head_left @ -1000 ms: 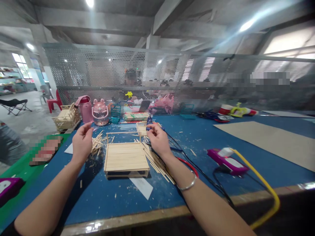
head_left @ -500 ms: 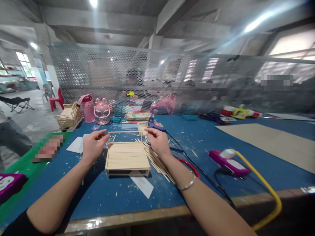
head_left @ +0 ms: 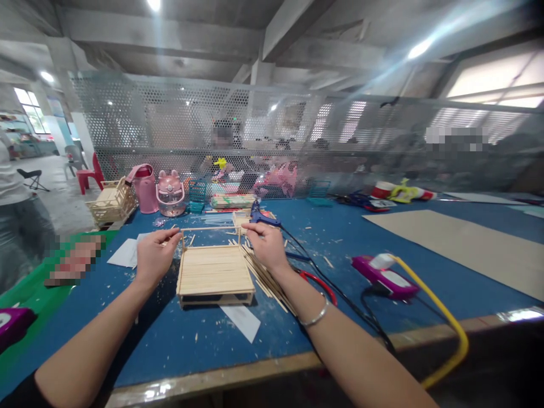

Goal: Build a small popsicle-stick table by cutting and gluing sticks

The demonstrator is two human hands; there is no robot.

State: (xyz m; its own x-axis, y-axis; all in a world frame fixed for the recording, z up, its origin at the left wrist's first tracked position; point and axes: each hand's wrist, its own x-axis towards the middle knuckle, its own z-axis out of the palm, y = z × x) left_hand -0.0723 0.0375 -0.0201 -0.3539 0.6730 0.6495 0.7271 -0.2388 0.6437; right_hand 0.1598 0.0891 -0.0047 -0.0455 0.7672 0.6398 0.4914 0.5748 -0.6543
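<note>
Head view: small wooden frame (head_left: 215, 272) sits on the blue table (head_left: 178, 351), left of middle, towards the front edge. Slatted top looks filled edge to edge; two short posts rise at its far corners, none above the near ones. Thin crossbar (head_left: 208, 229) spans the post tops, level by eye. Left hand (head_left: 155, 255) has thumb and fingers pinched at its left end; right hand (head_left: 267, 246) pinches the right end, fingertips close to the post. Can't tell if the bar is fixed at either end, so I'd call that joint unconfirmed. Loose sticks (head_left: 267, 277) lie just right of the frame, blue glue gun (head_left: 263, 219) behind the right hand, white paper (head_left: 244, 323) partly under the frame's near side.
</note>
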